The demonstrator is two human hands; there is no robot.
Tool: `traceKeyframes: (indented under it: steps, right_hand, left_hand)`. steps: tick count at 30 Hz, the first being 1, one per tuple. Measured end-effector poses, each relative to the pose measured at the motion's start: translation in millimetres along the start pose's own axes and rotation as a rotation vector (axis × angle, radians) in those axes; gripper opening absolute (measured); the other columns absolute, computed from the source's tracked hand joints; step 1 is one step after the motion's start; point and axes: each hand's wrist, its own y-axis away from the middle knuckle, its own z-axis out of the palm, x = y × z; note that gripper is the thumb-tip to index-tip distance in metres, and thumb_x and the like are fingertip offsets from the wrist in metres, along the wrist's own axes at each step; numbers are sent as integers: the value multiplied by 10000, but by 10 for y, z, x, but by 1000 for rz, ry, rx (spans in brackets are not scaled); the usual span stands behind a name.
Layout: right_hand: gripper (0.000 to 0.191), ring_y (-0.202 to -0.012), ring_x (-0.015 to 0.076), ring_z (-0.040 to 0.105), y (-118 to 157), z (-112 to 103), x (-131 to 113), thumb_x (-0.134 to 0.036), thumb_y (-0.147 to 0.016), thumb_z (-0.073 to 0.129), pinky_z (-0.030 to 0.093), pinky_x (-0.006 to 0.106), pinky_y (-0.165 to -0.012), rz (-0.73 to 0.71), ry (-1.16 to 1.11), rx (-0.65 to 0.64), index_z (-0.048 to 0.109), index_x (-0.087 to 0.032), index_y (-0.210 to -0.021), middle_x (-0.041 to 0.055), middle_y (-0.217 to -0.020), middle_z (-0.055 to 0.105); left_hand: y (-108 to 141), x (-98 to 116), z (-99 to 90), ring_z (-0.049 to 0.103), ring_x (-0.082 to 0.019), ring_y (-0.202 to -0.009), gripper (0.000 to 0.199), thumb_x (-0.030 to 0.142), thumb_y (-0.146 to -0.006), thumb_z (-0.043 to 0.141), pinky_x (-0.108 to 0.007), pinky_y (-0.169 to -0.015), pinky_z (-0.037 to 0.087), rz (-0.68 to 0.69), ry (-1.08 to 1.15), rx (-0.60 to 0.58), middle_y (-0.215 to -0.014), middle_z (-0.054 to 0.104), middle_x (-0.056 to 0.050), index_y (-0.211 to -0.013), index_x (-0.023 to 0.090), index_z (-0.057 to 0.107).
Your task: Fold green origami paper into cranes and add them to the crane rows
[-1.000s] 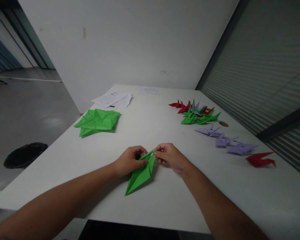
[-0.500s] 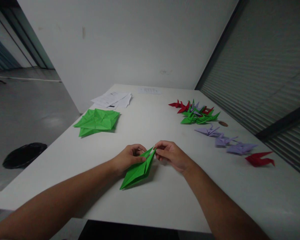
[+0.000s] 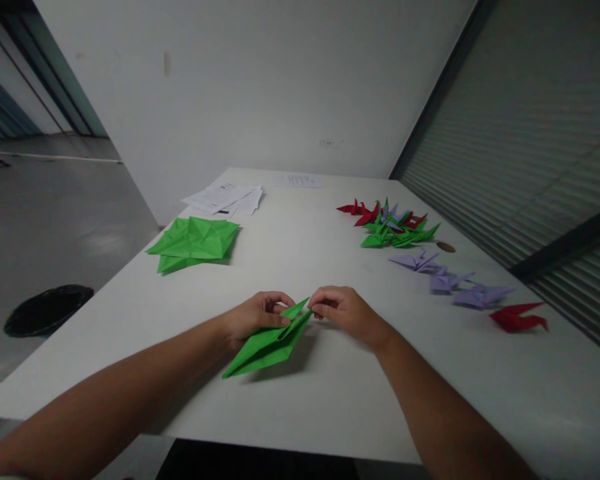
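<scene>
A folded green paper [image 3: 267,348], long and pointed, is held between both hands above the front part of the white table [image 3: 300,417]. My left hand [image 3: 260,317] grips its upper left side, thumb on top and the other fingers partly hidden behind it. One of its two upper points is pinched between the thumb and fingertips of my right hand [image 3: 343,310]. The other upper point stands free between the hands, and a long tip reaches down to the left.
Creased green sheets [image 3: 195,239] and white printed papers [image 3: 225,198] lie at the left. On the right are a pile of folded cranes [image 3: 397,230], several purple cranes [image 3: 480,295], a red crane [image 3: 517,318] and a brown disc [image 3: 446,247]. A black-lined bin [image 3: 47,311] stands on the floor.
The green paper has tilted, its lower tip swinging left and its folds opening a little. My right hand has moved slightly down with the pinched point.
</scene>
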Motion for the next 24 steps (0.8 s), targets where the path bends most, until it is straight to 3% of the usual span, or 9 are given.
traceKeyframes:
  steps: [3,7,13,18,24]
  right_hand:
    - [194,-721,168,632,6,-10,-35,-313,-964,631,480,292,-708,-118,218,-12,760,-193,-883,38,-773,697]
    - [191,-787,195,661,0,4,-12,-279,-997,578,509,321,-765,-209,330,9,746,-218,-930,64,-862,737]
    - [170,-815,209,678,13,13,28,-262,-987,578,519,341,-783,-218,328,44,740,-215,-967,77,-900,752]
    - [146,-851,207,702,21,14,-3,-302,-968,639,525,326,-790,-223,256,7,755,-225,-1013,70,-937,770]
    - [172,-863,220,709,22,14,1,-278,-993,607,543,349,-819,-312,348,-52,774,-236,-998,82,-934,778]
  left_hand:
    - [2,4,-9,699,-140,-615,478,219,-626,960,-234,-591,554,-10,21,-13,-824,769,-52,-1009,135,687]
    - [0,7,-9,698,-139,-609,470,205,-631,956,-228,-585,546,-16,39,-14,-810,766,-48,-1010,135,687]
    - [-17,-17,-31,709,-157,-612,516,223,-623,965,-252,-591,560,1,48,8,-817,769,-49,-1043,143,676]
    - [-9,-4,-16,709,-151,-631,518,212,-618,964,-242,-600,553,-8,30,2,-840,771,-53,-1040,141,673]
    - [-4,-7,-12,691,-138,-622,492,218,-616,957,-240,-606,545,-27,-11,-8,-835,762,-50,-1020,138,689]
